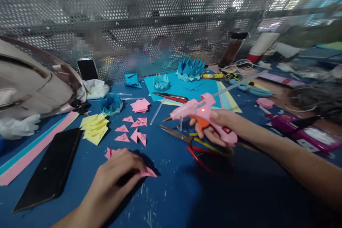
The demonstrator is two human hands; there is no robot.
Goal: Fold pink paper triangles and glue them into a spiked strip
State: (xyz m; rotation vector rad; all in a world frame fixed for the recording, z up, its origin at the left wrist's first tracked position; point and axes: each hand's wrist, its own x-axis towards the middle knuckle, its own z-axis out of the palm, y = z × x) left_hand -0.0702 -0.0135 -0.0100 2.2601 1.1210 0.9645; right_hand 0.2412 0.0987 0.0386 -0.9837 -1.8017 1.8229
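Observation:
My left hand (117,178) rests low over the blue table, thumb and fingertips closed on a small folded pink paper piece (148,173). Another folded pink piece (109,153) shows just behind its knuckles. Wrapped round the handle of a pink glue gun (205,110), my right hand (211,130) holds it in the air with the nozzle pointing left; a small light glows on its side. Under the gun lie scissors (184,139) with red and yellow handles, partly hidden. Several folded pink triangles (138,136) lie left of the scissors, below a stack of pink paper (140,105).
Yellow folded papers (94,128), a dark tablet (50,167) and paper strips (40,142) lie at left. Behind are blue paper crowns (190,69), blue sheets (171,82) and a cutter (171,97). A purple pouch (301,131) and a person's head (317,103) are at right.

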